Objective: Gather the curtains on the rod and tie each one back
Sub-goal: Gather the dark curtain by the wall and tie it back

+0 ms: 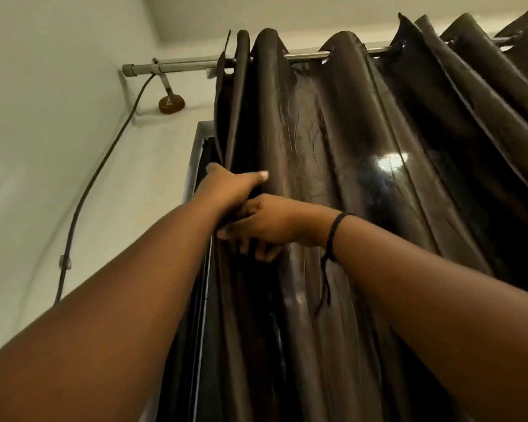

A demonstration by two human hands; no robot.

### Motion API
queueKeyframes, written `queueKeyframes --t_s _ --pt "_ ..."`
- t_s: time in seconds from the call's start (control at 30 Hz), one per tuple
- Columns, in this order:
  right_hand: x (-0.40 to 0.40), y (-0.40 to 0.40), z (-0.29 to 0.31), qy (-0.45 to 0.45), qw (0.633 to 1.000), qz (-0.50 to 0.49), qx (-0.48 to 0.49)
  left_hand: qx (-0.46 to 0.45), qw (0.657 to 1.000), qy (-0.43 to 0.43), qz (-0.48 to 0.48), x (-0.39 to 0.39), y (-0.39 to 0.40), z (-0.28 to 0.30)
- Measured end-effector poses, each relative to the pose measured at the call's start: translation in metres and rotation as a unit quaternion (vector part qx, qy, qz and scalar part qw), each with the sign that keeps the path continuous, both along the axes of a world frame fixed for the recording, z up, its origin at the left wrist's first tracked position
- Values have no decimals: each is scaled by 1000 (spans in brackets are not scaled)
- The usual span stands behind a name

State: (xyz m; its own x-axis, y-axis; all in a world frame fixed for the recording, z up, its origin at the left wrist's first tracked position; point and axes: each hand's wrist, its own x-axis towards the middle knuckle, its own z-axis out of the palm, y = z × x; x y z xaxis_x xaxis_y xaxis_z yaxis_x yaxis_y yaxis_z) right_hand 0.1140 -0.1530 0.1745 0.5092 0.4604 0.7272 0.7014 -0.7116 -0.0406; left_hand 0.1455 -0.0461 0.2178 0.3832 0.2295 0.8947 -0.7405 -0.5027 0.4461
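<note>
A dark brown glossy curtain (pixel 333 147) hangs in folds from a grey metal rod (pixel 180 64) near the ceiling. A second dark curtain (pixel 485 86) hangs on the same rod at the right. My left hand (pixel 229 185) grips the left folds of the curtain, thumb over the front and fingers tucked behind the edge. Just below it, my right hand (pixel 265 225) holds the same bunch of folds, its fingers curled into the cloth. A black cord bracelet (pixel 336 229) circles my right wrist.
The rod's bracket (pixel 171 100) is fixed to the pale wall at upper left. A black cable (pixel 104 159) runs from the rod end down the wall. A window frame (pixel 200 138) shows behind the curtain's left edge.
</note>
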Motion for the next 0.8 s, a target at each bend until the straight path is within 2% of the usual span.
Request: queueKeyframes --t_s 0.03,0.07,0.1,0.13,0.17,0.2,0.23,0.3,0.33,0.37,0.43,0.57,0.7,0.8 --pt "-3 0 4 27 999 25 27 12 998 -1 61 2 14 -1" --pt "-4 -4 11 -2 995 42 86 29 993 -8 114 4 27 -2" --pt "-2 -12 21 -73 984 26 163 44 988 -20 145 5 39 -4" --pt "3 -22 32 -165 957 -55 231 58 986 -31 152 7 48 -5" --pt "5 -31 36 -217 923 -169 269 70 985 -38 153 9 56 -5" --pt "9 -37 37 -206 903 -250 281 78 983 -42 159 10 62 -6" --pt "14 -39 38 -157 902 -283 286 85 981 -49 168 11 67 -7" --pt "23 -33 40 -67 922 -243 294 103 976 -61 181 10 78 -11" --pt "26 -29 42 -61 929 -225 288 116 974 -67 181 11 83 -13" --pt "27 -26 44 -87 927 -231 283 127 974 -70 172 11 86 -15" --pt "27 -16 49 -172 900 -278 287 142 976 -77 146 12 94 -20" --pt "25 23 47 -223 866 -335 296 129 982 -97 99 14 112 -29" --pt "20 107 53 -285 888 -246 266 122 990 -67 24 13 132 -36" --pt "4 174 69 -272 933 -145 185 69 993 -97 -21 5 147 -32"
